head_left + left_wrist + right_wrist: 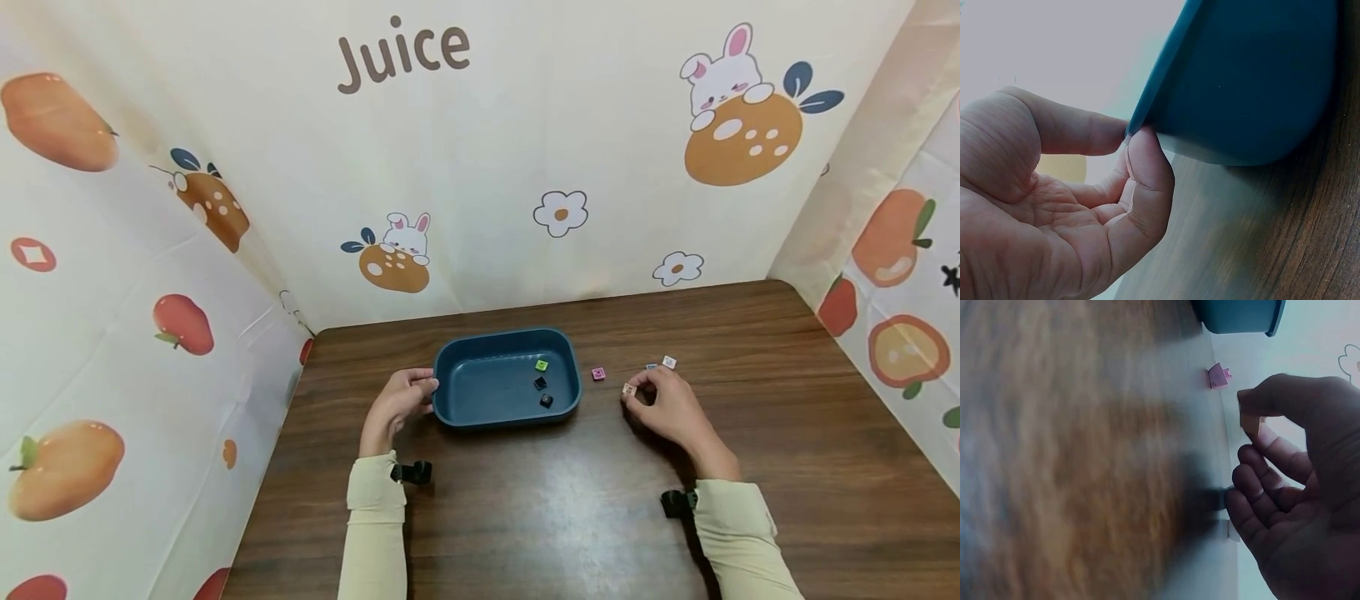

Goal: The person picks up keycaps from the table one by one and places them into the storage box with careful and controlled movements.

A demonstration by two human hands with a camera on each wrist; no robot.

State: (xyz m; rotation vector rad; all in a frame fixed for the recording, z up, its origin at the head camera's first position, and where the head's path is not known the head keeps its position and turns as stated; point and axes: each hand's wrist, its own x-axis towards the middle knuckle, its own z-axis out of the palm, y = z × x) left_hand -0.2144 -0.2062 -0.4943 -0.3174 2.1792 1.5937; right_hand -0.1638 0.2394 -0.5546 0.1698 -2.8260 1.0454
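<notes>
Here, left hand (397, 404) gripping blue tray (483, 390), right hand (672, 408) pinching beige block (628, 389) — pink block (597, 374) between.

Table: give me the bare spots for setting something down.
Free: table between the sleeves, in front of the tray; the tray's left half; table right of the white piece. Crowded: the tray's right end, with three pieces; and around the right hand: pink piece, blue piece.

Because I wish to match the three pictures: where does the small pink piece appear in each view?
Head: the pink piece lies right of the blue tray, apart from it.
Left wrist: not in this picture.
Right wrist: upper part, right of centre, below the tray.
Shared landmark: the tray, visible in all three.
</notes>
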